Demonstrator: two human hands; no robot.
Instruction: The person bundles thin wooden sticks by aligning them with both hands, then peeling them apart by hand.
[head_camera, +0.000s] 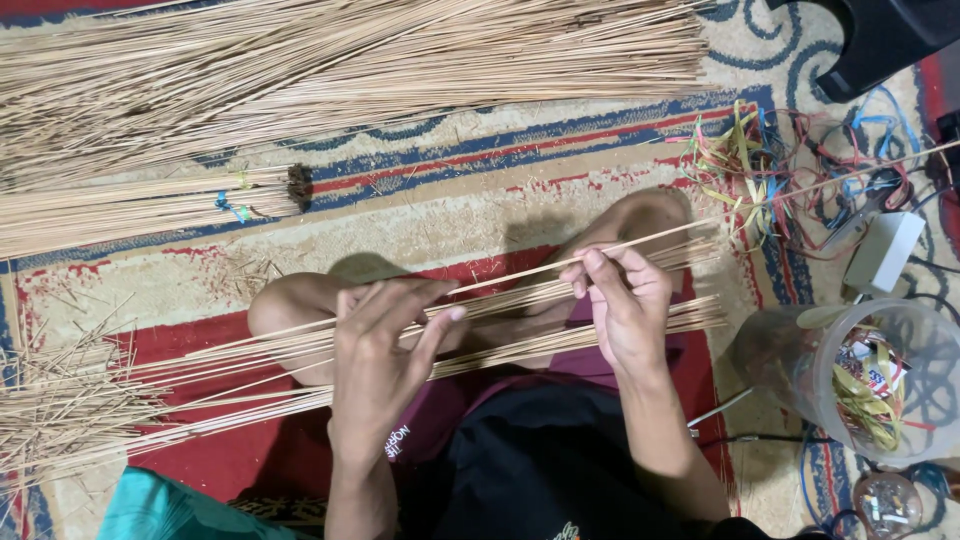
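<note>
Over patterned carpet (420, 215), left hand (380, 365) and right hand (625, 305) pinch thin sticks (520, 300).

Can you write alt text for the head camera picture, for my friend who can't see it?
A seated person's left hand and right hand hold thin tan sticks lying across their lap, above a red patterned rug. A big pile of long tan sticks lies beyond.

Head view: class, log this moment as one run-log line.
left hand: on sticks across lap | right hand: pinching single stick | loose stick pile: on rug | plastic jar: right
</note>
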